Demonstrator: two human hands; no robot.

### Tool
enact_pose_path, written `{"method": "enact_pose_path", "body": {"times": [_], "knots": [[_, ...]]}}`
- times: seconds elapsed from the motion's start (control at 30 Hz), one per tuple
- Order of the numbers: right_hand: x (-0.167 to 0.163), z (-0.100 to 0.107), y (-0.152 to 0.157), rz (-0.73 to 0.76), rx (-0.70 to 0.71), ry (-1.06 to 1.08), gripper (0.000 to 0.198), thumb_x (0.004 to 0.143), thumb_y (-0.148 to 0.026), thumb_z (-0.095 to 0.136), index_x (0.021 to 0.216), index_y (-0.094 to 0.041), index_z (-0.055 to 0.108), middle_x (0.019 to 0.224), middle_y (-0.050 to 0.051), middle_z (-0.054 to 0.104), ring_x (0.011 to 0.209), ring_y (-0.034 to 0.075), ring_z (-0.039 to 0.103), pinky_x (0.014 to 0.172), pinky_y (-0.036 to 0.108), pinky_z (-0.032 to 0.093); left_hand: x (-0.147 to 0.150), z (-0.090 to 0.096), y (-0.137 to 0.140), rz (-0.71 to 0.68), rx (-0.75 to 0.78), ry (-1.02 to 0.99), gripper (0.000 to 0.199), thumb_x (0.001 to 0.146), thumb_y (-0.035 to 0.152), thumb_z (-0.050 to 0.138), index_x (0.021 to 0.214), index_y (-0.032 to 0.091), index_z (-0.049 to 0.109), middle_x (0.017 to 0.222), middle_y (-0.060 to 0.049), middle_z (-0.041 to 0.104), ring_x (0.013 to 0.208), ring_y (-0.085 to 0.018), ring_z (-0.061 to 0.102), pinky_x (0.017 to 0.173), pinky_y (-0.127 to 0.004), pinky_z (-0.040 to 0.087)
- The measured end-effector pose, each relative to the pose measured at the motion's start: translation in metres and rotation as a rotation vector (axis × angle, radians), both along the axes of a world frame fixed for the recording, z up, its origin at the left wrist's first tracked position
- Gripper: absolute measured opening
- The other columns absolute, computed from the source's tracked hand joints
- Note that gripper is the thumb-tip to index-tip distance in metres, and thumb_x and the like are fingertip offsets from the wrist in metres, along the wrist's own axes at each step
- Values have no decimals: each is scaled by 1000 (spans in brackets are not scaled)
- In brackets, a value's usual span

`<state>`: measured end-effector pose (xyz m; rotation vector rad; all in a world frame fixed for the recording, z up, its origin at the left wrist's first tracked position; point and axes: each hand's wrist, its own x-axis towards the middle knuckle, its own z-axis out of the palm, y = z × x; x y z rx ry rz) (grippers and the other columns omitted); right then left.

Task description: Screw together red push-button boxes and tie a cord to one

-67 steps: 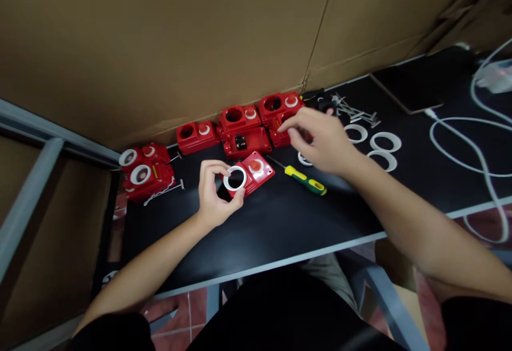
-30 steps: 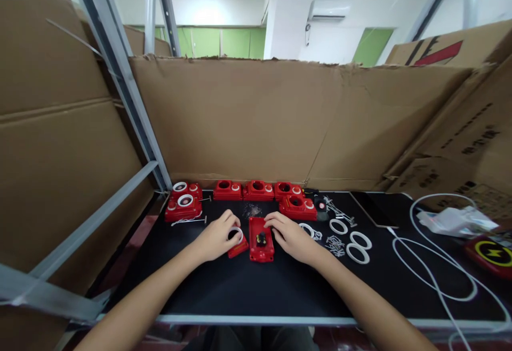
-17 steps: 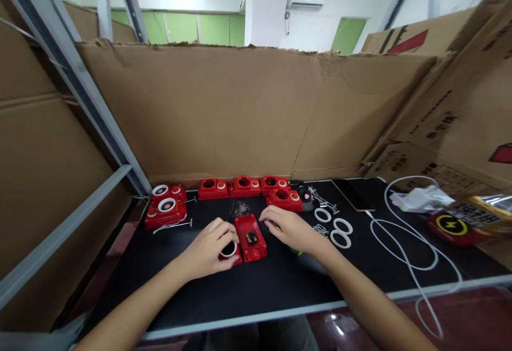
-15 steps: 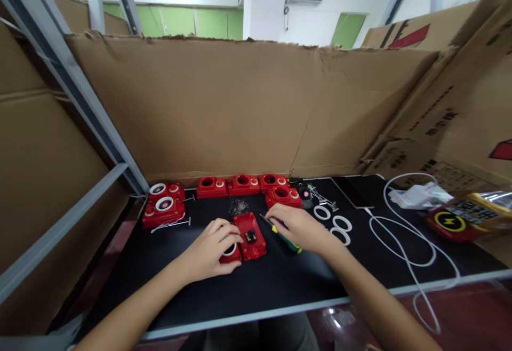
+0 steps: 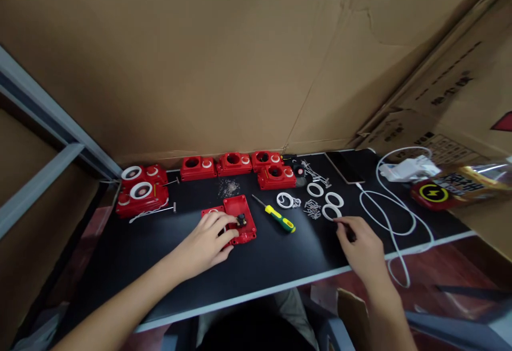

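My left hand [image 5: 208, 239] lies curled over a red cover [image 5: 214, 211], hiding most of it. Its fingertips reach the edge of an opened red housing [image 5: 247, 217], which has a small black part [image 5: 241, 220] inside. On the black tabletop to the right lies a green-and-yellow screwdriver [image 5: 280, 218], with no hand on it. Further right, my right hand [image 5: 362, 244] pinches the near edge of a white ring [image 5: 331, 213] lying on the table. Two other white rings [image 5: 334, 199] are just beyond it.
Red housings [image 5: 234, 164] stand along the cardboard wall [image 5: 224, 73], and two with white rings [image 5: 144, 199] sit at left. Small screws [image 5: 312, 209], a ring with a cord [image 5: 285, 200], a phone [image 5: 344, 167] and a white cable [image 5: 394, 213] are at right.
My right hand has let go of the screwdriver, now lying on the table, and moved right to the white rings. My left hand stays at the red cover. The view has tilted down.
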<state>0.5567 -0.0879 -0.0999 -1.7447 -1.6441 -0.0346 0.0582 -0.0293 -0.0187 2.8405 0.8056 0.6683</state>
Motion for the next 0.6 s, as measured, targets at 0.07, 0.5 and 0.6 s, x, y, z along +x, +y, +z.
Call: {"method": "enact_pose_path", "body": {"times": [0.07,0.5,0.6], "knots": [[-5,-9,-6,-21,4,-4,47,119,-52,78,151,-19,77,152,14,77,134,24,78,117,47,73,-1,1,1,-7,8,2,34,105,10,87,135,22,77,142,-16,80,134,-40,74,118,-61,69],[-8,-9,-4,-148,0,14,51,118,-52,79,155,-18,75,155,15,76,137,26,78,119,49,72,-7,-15,12,-53,-135,-152,35,107,10,83,137,28,81,135,-11,83,134,-35,73,120,-55,67],[-7,-5,-5,-142,-24,2,50,118,-52,79,155,-18,75,155,15,76,137,26,78,119,49,72,-8,-15,16,-83,-183,-141,33,109,13,84,137,31,84,136,-10,85,137,-34,75,126,-56,64]]}}
